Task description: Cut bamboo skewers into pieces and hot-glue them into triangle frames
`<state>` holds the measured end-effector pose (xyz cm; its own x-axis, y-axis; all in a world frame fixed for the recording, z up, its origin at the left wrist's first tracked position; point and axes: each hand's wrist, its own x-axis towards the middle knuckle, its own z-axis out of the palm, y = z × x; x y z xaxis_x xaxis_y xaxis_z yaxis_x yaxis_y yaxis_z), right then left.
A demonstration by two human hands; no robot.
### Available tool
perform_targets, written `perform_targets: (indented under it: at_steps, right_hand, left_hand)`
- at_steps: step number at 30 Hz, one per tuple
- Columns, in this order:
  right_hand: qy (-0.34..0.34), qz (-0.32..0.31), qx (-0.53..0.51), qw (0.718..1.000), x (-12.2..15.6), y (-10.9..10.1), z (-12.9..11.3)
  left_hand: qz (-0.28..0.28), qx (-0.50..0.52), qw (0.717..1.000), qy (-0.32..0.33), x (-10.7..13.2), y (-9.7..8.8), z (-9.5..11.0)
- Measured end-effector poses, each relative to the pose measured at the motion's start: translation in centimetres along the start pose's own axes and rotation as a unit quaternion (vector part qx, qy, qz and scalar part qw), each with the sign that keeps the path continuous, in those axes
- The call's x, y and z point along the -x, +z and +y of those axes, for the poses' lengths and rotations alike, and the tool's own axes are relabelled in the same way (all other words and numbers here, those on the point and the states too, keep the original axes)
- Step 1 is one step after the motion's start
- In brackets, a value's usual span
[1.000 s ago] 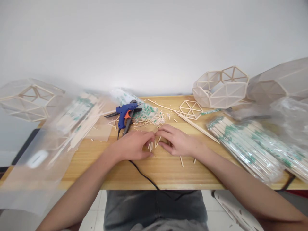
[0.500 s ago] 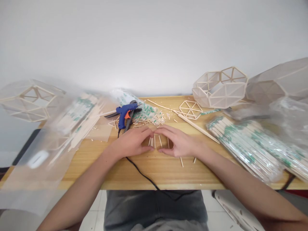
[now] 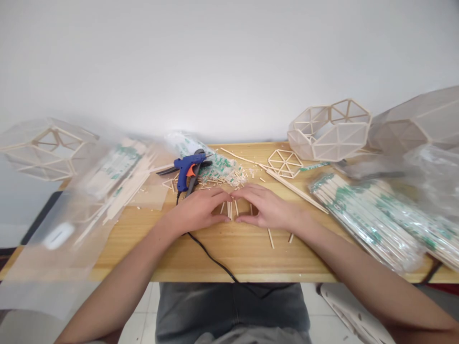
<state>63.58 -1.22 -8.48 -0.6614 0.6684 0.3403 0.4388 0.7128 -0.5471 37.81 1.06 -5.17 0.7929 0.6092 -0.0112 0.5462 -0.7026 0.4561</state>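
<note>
My left hand (image 3: 202, 206) and my right hand (image 3: 267, 206) rest on the wooden table with fingers and thumbs curved apart, their fingertips nearly meeting. Between them lie several short wooden sticks (image 3: 230, 210), roughly parallel, their ends close to my fingertips and thumbs. Inside the curve of my right hand another short stick (image 3: 251, 209) shows. Two more, a short stick (image 3: 270, 238) and a partly covered stick (image 3: 291, 237), lie by my right wrist. Whether any fingertip presses on a stick is hard to see. Neither hand is closed around anything.
A blue glue gun (image 3: 187, 171) stands beyond my left hand, its black cord (image 3: 208, 254) running to the front edge. Behind are stick offcuts (image 3: 218, 180), a flat hexagonal stick frame (image 3: 285, 163) and a panelled stick structure (image 3: 330, 136). Bagged sticks (image 3: 366, 220) lie right.
The short sticks between my hands have drawn closer together. Both hands have shifted only slightly and keep their curved shape.
</note>
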Motion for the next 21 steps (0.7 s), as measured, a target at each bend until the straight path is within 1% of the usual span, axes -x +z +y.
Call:
perform_targets:
  at_steps: [3,6,11,16,21]
  right_hand:
    - [0.003,0.005,-0.015,1.000,0.0,0.2,-0.1]
    - [-0.004,0.006,-0.015,1.000,0.0,-0.3,-0.2]
    - [-0.004,0.012,0.046,0.999,0.0,-1.5,0.2]
    - [-0.017,-0.004,0.050,0.999,0.0,-1.4,0.6]
    - [-0.013,-0.018,0.054,0.998,0.1,-1.4,0.3]
  left_hand:
    - [0.000,0.002,1.000,0.006,0.0,0.3,0.0]
    - [-0.005,0.006,1.000,0.011,0.0,0.3,0.1]
    - [-0.013,0.012,1.000,-0.009,-0.2,0.2,0.2]
    - [-0.013,0.009,1.000,-0.016,-0.3,0.2,0.1]
    - [-0.012,0.005,1.000,-0.020,-0.3,0.2,0.1]
